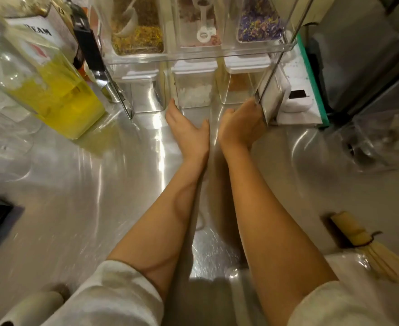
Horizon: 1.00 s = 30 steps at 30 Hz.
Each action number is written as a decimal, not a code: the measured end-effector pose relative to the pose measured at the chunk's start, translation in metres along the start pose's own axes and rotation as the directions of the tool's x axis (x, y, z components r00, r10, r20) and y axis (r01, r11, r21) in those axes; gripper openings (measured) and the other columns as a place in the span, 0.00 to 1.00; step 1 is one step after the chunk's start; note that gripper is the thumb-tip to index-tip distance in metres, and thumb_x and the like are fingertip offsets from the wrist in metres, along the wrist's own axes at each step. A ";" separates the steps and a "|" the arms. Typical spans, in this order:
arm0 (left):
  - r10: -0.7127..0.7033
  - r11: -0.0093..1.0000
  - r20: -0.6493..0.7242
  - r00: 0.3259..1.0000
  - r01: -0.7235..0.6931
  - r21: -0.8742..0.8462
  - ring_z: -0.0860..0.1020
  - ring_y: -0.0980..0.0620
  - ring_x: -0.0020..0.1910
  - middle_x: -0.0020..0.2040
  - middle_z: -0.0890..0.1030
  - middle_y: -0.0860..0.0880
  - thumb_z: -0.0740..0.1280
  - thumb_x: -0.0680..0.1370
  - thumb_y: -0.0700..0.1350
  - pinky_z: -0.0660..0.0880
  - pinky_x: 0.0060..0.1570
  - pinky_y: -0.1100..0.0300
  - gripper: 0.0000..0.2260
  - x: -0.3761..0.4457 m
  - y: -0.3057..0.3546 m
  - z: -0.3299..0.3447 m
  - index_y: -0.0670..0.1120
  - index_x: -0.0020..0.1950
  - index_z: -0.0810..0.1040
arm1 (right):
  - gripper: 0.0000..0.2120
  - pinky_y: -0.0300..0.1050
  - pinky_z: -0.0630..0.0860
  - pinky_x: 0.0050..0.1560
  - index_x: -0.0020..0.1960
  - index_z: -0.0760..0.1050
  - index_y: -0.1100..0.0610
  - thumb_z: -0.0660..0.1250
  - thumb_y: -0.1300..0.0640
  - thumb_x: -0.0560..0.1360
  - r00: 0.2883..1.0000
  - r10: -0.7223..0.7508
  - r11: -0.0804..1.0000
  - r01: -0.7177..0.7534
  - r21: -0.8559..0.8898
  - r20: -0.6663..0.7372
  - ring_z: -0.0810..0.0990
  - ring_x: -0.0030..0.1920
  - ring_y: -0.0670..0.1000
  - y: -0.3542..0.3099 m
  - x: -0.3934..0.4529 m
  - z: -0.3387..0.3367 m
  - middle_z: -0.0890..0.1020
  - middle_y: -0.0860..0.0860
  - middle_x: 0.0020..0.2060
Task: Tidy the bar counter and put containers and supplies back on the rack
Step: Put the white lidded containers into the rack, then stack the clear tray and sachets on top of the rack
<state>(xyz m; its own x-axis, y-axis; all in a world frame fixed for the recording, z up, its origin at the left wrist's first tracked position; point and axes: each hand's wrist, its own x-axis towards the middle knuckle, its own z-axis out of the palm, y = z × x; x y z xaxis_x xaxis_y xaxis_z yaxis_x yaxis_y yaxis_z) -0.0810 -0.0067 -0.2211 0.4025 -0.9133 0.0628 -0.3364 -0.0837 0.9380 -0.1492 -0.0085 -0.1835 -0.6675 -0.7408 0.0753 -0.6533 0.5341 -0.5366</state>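
Stainless steel bar counter (76, 220) runs across the whole view, smeared with reflections. At far left a clear square bottle holding yellow liquid (59, 95) stands on it, tilted in the wide-angle view, with a white label partly readable above. Just right of the bottle sits a clear acrylic two-tier rack (193, 55). Its upper tier carries three clear bins: one of yellow-brown dried petals (137, 41), one of pinkish contents with a white scoop (199, 31), one of purple dried flowers (259, 29). On the lower tier stand white-lidded clear containers: one with white granules (195, 90) and, beside it to the right, one with orange-brown powder (238, 87).

Left hand (189, 132) reaches to the granule container, fingers straight and relaxed, fingertips at its lower left corner; contact cannot be confirmed. Right hand (243, 123) lies at the rack's right front upright, fingers bent towards the post; whether it grasps it cannot be told. Both forearms are bare below rolled white sleeves (113, 297).

Right of the rack lies a small white device (296, 100) on a green-edged board. At lower right a bamboo whisk (368, 248) lies on its side
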 end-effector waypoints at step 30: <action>-0.227 0.966 0.253 0.941 0.250 -0.063 0.73 0.51 0.44 0.39 0.73 0.51 0.59 0.73 0.32 0.71 0.45 0.62 0.13 -0.147 -0.003 -0.121 0.45 0.52 0.75 | 0.12 0.48 0.78 0.53 0.43 0.80 0.56 0.58 0.62 0.71 0.923 -0.119 0.989 0.076 0.129 0.367 0.80 0.50 0.60 0.101 -0.150 -0.086 0.83 0.59 0.46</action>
<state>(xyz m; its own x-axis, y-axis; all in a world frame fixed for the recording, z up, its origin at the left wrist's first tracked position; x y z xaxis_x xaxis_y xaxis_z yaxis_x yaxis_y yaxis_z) -0.0367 0.1763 -0.1920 0.2399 -0.9407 -0.2400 -0.1711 -0.2843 0.9433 -0.1458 0.1916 -0.1769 -0.4072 -0.8965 -0.1748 -0.6508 0.4190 -0.6332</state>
